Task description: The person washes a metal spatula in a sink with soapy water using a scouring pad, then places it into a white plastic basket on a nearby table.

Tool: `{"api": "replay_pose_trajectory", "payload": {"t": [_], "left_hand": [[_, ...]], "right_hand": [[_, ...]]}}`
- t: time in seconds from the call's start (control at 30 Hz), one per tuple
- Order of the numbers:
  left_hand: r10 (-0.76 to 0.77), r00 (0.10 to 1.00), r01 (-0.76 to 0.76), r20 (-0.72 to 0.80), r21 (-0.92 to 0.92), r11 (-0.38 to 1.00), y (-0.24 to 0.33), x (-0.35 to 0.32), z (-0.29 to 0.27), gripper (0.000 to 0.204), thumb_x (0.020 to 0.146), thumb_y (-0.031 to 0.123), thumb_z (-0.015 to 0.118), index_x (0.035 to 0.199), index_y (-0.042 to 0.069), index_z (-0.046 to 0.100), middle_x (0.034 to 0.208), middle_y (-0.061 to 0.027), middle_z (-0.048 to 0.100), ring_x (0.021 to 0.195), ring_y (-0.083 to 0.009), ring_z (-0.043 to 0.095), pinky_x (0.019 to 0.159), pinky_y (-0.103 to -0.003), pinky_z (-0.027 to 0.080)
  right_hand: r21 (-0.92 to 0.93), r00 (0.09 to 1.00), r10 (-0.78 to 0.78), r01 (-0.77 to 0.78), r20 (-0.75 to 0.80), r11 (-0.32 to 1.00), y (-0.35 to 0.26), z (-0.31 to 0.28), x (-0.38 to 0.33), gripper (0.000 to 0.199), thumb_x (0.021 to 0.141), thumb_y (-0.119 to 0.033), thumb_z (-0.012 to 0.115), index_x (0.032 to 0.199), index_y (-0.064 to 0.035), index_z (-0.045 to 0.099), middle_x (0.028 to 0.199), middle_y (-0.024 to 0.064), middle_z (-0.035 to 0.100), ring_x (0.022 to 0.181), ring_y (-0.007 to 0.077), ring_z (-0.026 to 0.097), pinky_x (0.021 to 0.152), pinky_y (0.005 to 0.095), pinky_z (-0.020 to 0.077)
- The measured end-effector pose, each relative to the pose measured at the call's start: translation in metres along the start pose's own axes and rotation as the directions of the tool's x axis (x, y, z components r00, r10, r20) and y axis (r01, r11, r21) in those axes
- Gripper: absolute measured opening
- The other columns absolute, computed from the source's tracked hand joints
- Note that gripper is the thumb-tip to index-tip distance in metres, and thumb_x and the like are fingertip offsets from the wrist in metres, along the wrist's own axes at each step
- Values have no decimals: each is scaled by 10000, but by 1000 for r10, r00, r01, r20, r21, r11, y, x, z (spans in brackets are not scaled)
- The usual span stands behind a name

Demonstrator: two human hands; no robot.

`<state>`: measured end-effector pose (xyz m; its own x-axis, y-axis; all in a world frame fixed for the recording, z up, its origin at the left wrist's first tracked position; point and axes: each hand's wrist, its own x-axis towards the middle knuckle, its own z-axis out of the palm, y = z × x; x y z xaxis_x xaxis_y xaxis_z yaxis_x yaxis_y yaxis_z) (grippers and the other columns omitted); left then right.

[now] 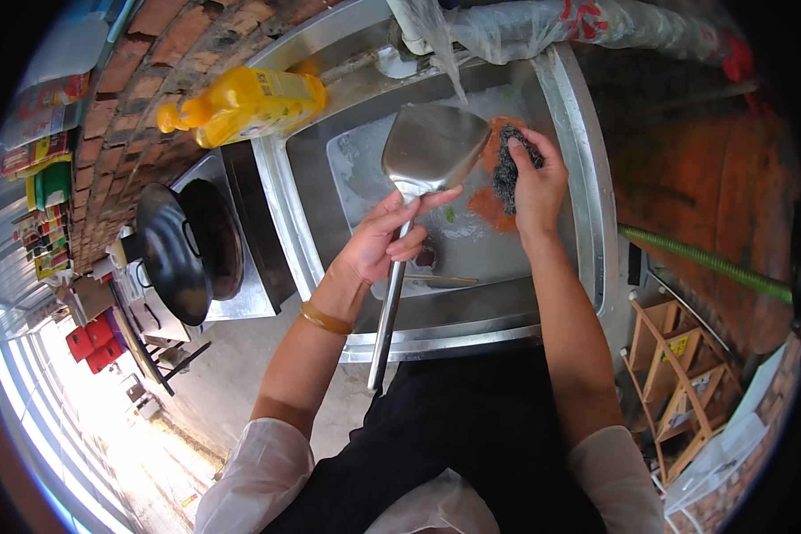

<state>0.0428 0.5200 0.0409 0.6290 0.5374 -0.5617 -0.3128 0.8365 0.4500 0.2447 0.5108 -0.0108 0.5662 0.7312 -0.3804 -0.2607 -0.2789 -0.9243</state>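
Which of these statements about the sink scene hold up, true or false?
1. The left hand holds a steel spatula with a broad blade by its handle. True.
2. The right hand holds a yellow sponge. False: it holds a dark steel-wool scrubber.
3. A yellow plastic bottle lies on its side beside the steel sink. True.
4. The black wok sits inside the sink. False: it is on the stove to the left.

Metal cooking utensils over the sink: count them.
1: a steel spatula with a long handle, gripped by the left hand above the steel sink. Others may lie hidden under it.
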Motion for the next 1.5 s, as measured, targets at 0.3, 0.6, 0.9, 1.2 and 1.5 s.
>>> {"api": "replay_pose_trajectory", "payload": {"t": [0.3,0.6,0.9,1.2,1.5], "left_hand": [[-50,992,77,-119,234,969,5,15,-3,493,975,494,350,991,46,554,616,22,422,447,-47,269,396,-192,241],[-5,969,62,-246,222,973,-1,12,7,453,979,483,365,803,81,479,571,51,315,457,-50,252,407,-205,221],[129,927,46,-353,447,893,-4,-18,7,442,1001,433,348,788,64,467,561,49,307,439,-53,239,407,-213,203],[191,915,-49,-354,373,927,-6,-45,-1,422,1007,409,342,798,63,464,558,38,347,436,-54,261,408,-205,222],[205,960,-49,-189,607,793,2,-35,-8,368,999,357,405,805,59,498,600,-1,467,479,-57,354,437,-210,246]], "right_hand": [[328,937,171,-272,304,905,-5,7,-25,230,897,-146,597,1008,46,655,937,17,632,861,69,535,794,225,405],[296,995,-83,60,64,953,-18,24,-52,170,883,-68,561,913,89,618,784,-13,583,737,46,479,664,205,385],[104,982,-4,-16,187,994,-5,17,-52,155,822,-64,589,767,78,619,609,-33,517,594,38,431,537,222,353],[-111,950,-12,49,311,993,-12,15,-51,157,835,-117,637,808,31,679,669,-1,617,645,47,524,616,200,414],[-216,704,-600,699,380,682,-51,23,-60,113,801,-93,681,898,-37,678,799,49,623,801,202,592,762,305,459]]}}
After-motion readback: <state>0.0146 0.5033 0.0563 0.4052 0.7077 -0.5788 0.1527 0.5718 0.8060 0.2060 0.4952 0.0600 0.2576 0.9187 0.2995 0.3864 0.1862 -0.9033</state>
